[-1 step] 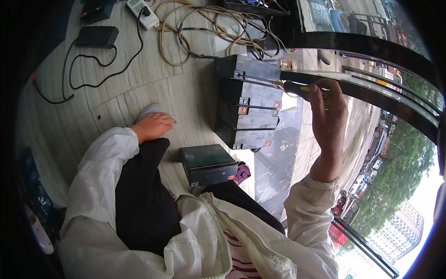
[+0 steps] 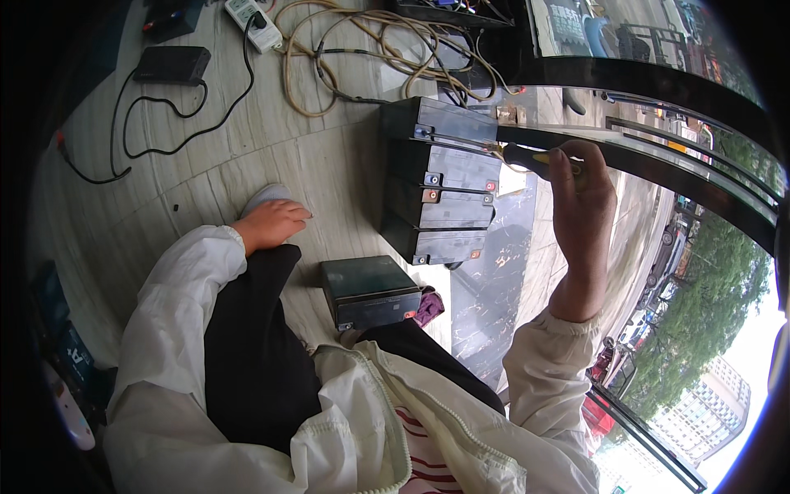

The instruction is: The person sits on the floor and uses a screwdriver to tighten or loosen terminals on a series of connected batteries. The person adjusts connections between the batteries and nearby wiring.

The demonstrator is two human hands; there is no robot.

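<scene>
My right hand (image 2: 583, 193) is closed round the black-and-yellow handle of a screwdriver (image 2: 525, 158). Its front end is at the right edge of the farthest batteries, by a terminal; the tip's exact contact is too small to tell. Several dark box-shaped batteries (image 2: 448, 173) stand side by side in a row, with small terminals on their upper faces. Resting over my left knee near my shoe (image 2: 267, 194), my left hand (image 2: 273, 224) holds nothing, its fingers stretched out. One more dark battery (image 2: 370, 284) sits apart, between my legs.
Tan cable (image 2: 300, 90) lies coiled beyond the batteries. At the far left are a black power adapter (image 2: 171, 65) with its cords and a white plug-in meter (image 2: 253, 25). A purple cloth (image 2: 429, 306) lies beside the near battery. A dark door frame (image 2: 642, 82) stands at the right.
</scene>
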